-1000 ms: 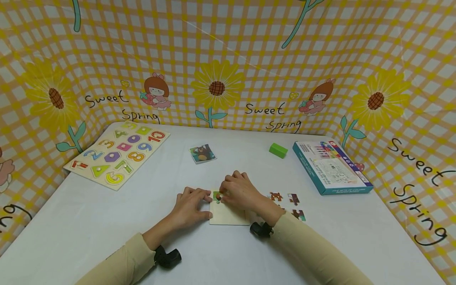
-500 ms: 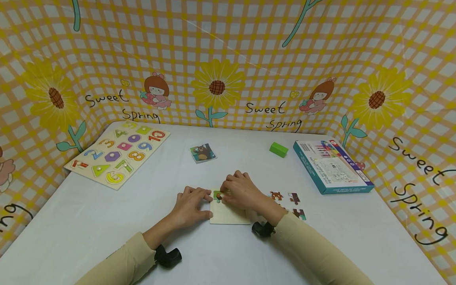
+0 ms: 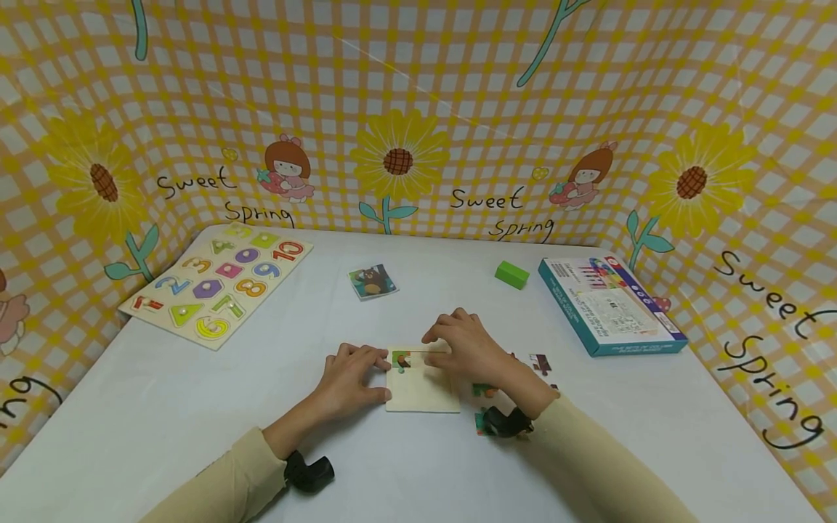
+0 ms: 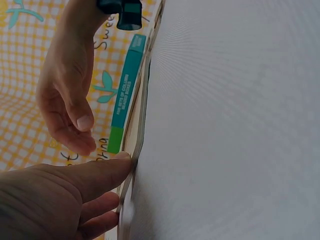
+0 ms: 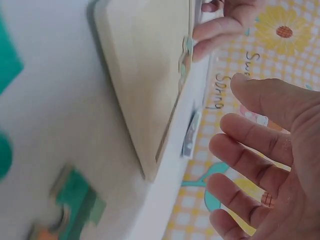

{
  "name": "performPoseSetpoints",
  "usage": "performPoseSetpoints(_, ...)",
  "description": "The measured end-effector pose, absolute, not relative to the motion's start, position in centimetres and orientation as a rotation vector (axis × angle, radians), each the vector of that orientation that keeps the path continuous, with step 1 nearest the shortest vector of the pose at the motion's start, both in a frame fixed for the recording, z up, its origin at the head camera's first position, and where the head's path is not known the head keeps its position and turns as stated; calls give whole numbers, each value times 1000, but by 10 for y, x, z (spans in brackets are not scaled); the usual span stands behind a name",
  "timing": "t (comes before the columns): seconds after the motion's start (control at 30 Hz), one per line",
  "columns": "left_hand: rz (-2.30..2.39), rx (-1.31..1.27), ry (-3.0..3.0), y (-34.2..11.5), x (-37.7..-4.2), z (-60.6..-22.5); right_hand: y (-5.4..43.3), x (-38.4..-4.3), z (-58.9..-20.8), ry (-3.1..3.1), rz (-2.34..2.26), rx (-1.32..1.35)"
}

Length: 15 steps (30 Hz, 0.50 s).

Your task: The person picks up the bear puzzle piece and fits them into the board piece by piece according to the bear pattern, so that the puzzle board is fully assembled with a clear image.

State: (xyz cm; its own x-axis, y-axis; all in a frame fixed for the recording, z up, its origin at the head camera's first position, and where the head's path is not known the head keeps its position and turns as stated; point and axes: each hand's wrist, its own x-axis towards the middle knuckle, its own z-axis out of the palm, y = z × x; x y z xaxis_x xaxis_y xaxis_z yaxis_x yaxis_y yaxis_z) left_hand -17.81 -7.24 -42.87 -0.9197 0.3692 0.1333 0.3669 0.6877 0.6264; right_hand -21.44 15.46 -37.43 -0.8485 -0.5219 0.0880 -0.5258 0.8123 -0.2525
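Note:
A square wooden puzzle board [image 3: 425, 392] lies on the white table. In its upper left corner sits a puzzle piece [image 3: 401, 359], green and brown. My left hand [image 3: 349, 381] rests at the board's left side, its straight thumb and fingers touching the edge; the left wrist view shows the thumb [image 4: 107, 175] against that edge. Over the board's right part hovers my right hand [image 3: 471, 349], with nothing between its fingers; the right wrist view shows those fingers [image 5: 250, 155] spread apart. Loose puzzle pieces [image 3: 484, 421] lie right of the board, some hidden behind the right wrist.
A small bear picture [image 3: 373, 281] lies beyond the board. Farther right are a green block [image 3: 512, 275] and a flat teal-sided box [image 3: 608, 305]. A number-and-shape board [image 3: 216, 283] occupies the back left. Checked cloth [image 3: 418, 87] surrounds the table's back and sides.
My right hand has come off the piece in the board's upper left corner and moved right, its fingers opening. The piece stays in that corner. My left hand has kept its place.

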Motion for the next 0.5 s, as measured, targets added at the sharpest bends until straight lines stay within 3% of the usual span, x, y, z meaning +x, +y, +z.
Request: performPoseSetpoints(0.5, 1072, 619, 2880, -72, -177, -428, 198, -214, -367, -2928, 515, 764)
